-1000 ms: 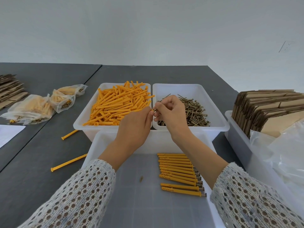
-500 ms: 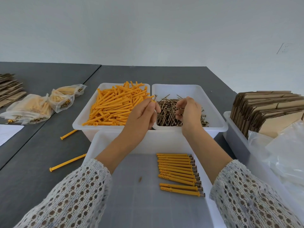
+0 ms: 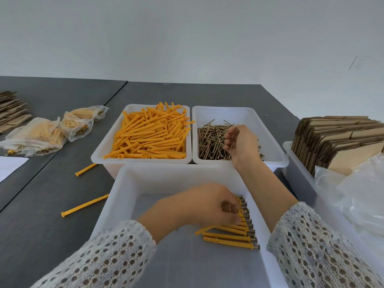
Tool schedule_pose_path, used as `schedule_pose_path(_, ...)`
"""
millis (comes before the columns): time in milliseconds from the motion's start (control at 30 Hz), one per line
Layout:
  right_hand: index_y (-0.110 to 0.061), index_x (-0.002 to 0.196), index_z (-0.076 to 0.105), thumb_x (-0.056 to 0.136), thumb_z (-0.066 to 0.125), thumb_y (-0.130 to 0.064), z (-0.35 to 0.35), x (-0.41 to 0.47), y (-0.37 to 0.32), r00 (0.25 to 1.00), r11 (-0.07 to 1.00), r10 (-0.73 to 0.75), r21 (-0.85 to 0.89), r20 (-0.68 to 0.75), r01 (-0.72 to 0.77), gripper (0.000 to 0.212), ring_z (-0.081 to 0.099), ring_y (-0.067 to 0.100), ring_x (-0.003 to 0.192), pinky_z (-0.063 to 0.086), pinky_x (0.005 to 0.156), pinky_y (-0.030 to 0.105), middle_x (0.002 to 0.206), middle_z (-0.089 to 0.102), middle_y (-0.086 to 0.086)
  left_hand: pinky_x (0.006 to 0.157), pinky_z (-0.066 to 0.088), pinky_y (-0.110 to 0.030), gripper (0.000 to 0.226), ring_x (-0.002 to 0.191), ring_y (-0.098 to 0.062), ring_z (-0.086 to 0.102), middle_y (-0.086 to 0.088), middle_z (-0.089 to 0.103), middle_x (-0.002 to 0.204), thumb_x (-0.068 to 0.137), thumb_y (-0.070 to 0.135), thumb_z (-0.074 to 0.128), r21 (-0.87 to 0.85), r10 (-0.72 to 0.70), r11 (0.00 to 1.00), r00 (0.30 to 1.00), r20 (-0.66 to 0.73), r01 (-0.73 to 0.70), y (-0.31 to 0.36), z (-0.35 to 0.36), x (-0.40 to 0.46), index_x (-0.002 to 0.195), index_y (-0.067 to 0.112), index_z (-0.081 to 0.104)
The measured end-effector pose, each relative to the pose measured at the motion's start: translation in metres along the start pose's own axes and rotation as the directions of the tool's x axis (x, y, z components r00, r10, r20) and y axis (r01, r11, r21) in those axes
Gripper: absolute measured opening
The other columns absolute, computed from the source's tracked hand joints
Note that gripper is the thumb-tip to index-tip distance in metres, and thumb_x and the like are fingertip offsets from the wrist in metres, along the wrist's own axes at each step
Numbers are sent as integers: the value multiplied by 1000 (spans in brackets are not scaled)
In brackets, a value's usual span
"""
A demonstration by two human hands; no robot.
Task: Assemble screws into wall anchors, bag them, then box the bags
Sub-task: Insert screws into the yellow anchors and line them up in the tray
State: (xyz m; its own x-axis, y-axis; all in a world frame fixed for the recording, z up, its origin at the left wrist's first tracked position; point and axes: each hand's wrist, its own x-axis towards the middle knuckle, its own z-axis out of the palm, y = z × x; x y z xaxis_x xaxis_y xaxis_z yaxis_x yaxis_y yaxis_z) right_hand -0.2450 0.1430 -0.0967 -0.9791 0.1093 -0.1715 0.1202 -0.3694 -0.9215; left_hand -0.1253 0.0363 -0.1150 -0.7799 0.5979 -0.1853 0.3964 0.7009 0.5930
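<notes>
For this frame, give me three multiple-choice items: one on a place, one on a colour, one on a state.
1. Where is the right hand?
A. over the bin of screws
B. over the cardboard stack
C. on the bare table

2. What colour are the loose wall anchors?
A. blue
B. orange
C. white

3. What state are the anchors in the near bin, by the left hand?
A. sealed in bags
B. empty, no screws
C. lying in a row with screw heads showing

Key: 1 A, the fingers hang among the screws; 2 B, the bin left of the screws is full of orange anchors; 3 C, metal heads stick out at the row of fitted anchors.
</notes>
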Motion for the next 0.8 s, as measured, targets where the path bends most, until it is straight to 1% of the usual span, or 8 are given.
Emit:
schedule_pose_path(33, -9, 69, 57, 93, 38, -6, 0, 0, 0, 1000, 1000, 1, -13, 3, -1, 30, 47, 10, 40, 41, 44, 23, 50, 56, -1, 69, 51, -36, 24, 73, -15, 58, 4, 62, 76, 94, 39, 63, 57, 23, 998, 1000, 8, -24, 4, 6, 0, 76, 24, 60)
schedule_pose_path(100, -10, 69, 57, 92, 38, -4, 1, 0, 1, 1000, 999, -4, -35, 11, 4, 31, 47, 10, 41, 42, 45, 23, 50, 56, -1, 56, 39, -28, 27, 64, -13, 49, 3, 57, 70, 93, 40, 64, 171, 100, 980, 995, 26, -103, 15, 20, -1, 76, 19, 59)
schedule_pose_path(133, -10, 69, 57, 92, 37, -4, 1, 1, 1, 1000, 999, -11, -44, 16, 11, 31, 47, 10, 41, 42, 45, 23, 50, 56, -2, 54, 34, -26, 26, 63, -13, 45, 5, 54, 69, 92, 39, 64, 224, 129, 965, 991, 41, -135, 20, 28, -2, 79, 17, 61)
schedule_pose_path(200, -10, 68, 57, 92, 38, -4, 1, 1, 2, 1000, 998, -19, -57, 18, 20, 31, 47, 11, 42, 41, 45, 23, 50, 57, -2, 57, 36, -27, 23, 67, -16, 45, 4, 56, 73, 91, 36, 65, 293, 163, 940, 984, 69, -176, 26, 42, -1, 85, 15, 63)
schedule_pose_path(300, -11, 68, 57, 92, 38, -4, 1, 2, 3, 1000, 997, -20, -70, 19, 22, 31, 48, 10, 41, 42, 45, 23, 50, 57, -2, 57, 40, -29, 24, 71, -24, 52, -6, 61, 78, 92, 34, 63, 334, 179, 923, 981, 68, -192, 29, 53, 4, 87, 11, 63)
schedule_pose_path(467, -10, 69, 59, 92, 38, -5, 2, 3, 4, 999, 994, -30, -103, 14, 31, 31, 48, 10, 41, 43, 46, 23, 50, 57, -3, 50, 25, -25, 26, 61, -25, 47, -7, 62, 76, 91, 36, 63, 466, 189, 871, 982, -30, -153, 31, 57, 9, 79, 13, 59)
schedule_pose_path(633, -11, 70, 59, 91, 38, -4, 4, 3, 4, 1000, 990, -26, -138, 6, 27, 30, 48, 10, 42, 44, 45, 23, 52, 58, -1, 51, 29, -27, 29, 63, -25, 45, -9, 60, 78, 93, 31, 63, 407, 145, 906, 989, -36, -118, 30, 62, 11, 75, 15, 47)
schedule_pose_path(800, -11, 70, 59, 91, 37, -4, 5, 3, 5, 999, 986, -38, -160, 12, 39, 31, 48, 9, 41, 43, 45, 23, 55, 58, 0, 51, 30, -27, 31, 64, -25, 46, -8, 56, 76, 95, 32, 61, 395, 152, 911, 987, -59, -116, 26, 64, 13, 75, 14, 45)
